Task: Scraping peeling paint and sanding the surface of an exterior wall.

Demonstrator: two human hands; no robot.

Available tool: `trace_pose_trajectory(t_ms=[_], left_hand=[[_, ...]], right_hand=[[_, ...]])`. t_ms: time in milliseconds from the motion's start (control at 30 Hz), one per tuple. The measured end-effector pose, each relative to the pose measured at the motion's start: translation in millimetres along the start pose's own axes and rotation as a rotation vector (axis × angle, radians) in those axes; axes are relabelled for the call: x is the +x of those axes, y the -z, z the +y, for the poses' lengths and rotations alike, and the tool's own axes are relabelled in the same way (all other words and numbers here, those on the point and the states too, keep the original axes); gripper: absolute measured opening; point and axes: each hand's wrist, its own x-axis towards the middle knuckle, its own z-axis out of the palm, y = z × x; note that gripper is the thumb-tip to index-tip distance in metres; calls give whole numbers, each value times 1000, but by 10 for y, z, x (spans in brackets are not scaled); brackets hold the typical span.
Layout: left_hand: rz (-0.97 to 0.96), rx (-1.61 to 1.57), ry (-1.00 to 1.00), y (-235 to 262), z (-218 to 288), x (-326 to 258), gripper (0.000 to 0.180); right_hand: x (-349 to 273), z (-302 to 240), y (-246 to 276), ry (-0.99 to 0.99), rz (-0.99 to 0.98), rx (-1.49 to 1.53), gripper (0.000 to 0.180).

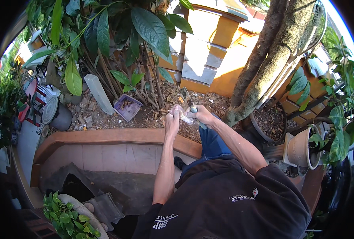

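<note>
My left hand (173,118) is closed on a whitish, crusty lump (185,117), whose exact kind I cannot make out. My right hand (205,116) grips a trowel-like hand tool (185,95) with a flat grey blade and a teal handle. The blade points away from me, over the leaf-littered soil (145,119). Both hands are close together above the planting bed, with the lump between them. Where the tool and the lump meet is too small to tell.
A terracotta-coloured curb (105,136) edges the bed in front of me. A purple plastic basket (128,107) and a pale stone slab (99,94) lie near the leafy shrub. At right stand a tree trunk (260,67), a round pot (268,121) and a tipped clay urn (302,149).
</note>
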Motion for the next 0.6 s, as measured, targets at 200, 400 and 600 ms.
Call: trace_pose_trajectory(t_ms=[200, 400, 600], left_hand=[[-18, 131, -81, 96, 85, 306, 47], [-59, 235, -152, -135, 181, 671, 43], [-132, 436, -188, -551, 182, 1314, 38]], right_hand=[[206, -47, 4, -3, -11, 28, 24], [459, -18, 176, 34, 88, 113, 21], [956, 58, 749, 120, 282, 137, 17]])
